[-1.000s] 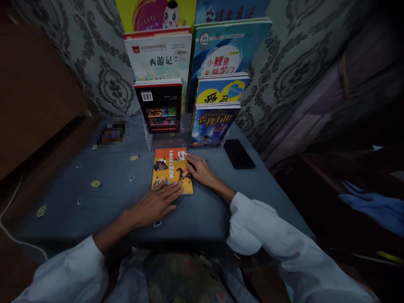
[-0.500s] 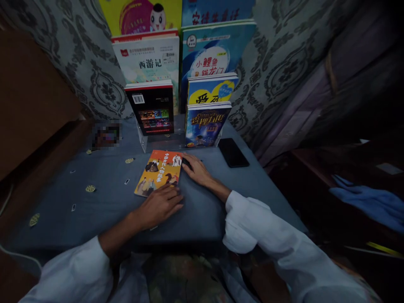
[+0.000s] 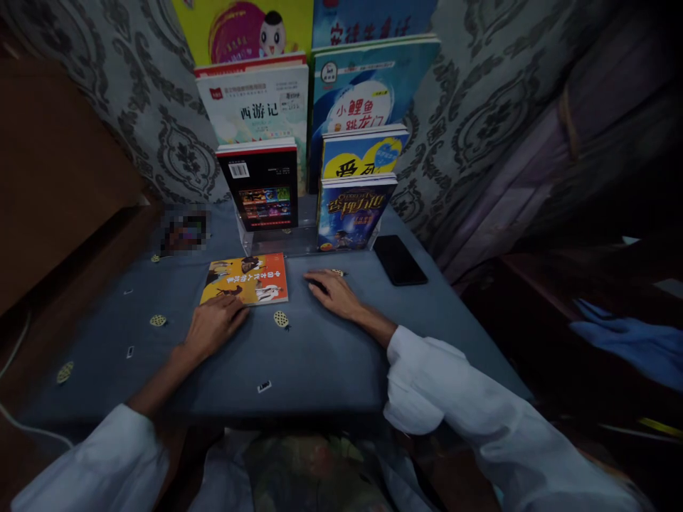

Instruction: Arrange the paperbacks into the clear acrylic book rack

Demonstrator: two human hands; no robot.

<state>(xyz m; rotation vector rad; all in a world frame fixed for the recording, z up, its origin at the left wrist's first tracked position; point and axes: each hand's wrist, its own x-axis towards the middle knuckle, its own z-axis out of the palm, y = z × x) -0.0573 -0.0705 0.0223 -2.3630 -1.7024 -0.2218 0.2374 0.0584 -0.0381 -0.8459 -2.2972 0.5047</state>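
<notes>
Left hand (image 3: 213, 328) palm down, its fingers lie loosely over the near edge of an orange and yellow book (image 3: 248, 276), with the thumb just off that edge; the grip is relaxed rather than wrapped around it. This book lies flat on the blue-grey tabletop (image 3: 341, 370), in front of the left part of a clear book stand (image 3: 306, 242), turned sideways so that its red-orange end points right and its white title runs across the cover. The right hand (image 3: 336, 295) rests on the cloth to the right of the book and apart from it, unclenched, fingers slightly bent and pointing left. Beyond that hand, a black phone (image 3: 400, 260) lies flat near the stand's right end. Leaning in the stand are two columns of books: at left a black book (image 3: 264, 188) with a barcode, in front of a white book (image 3: 256, 103); at right a dark blue book (image 3: 355, 213), then a blue and yellow book (image 3: 363, 153) and a teal book (image 3: 373, 78) behind. Small pineapple prints (image 3: 281, 319) dot the cloth, and a blurred-out item (image 3: 184, 231) lies toward the far left. Both arms wear pale sleeves (image 3: 96, 459).
</notes>
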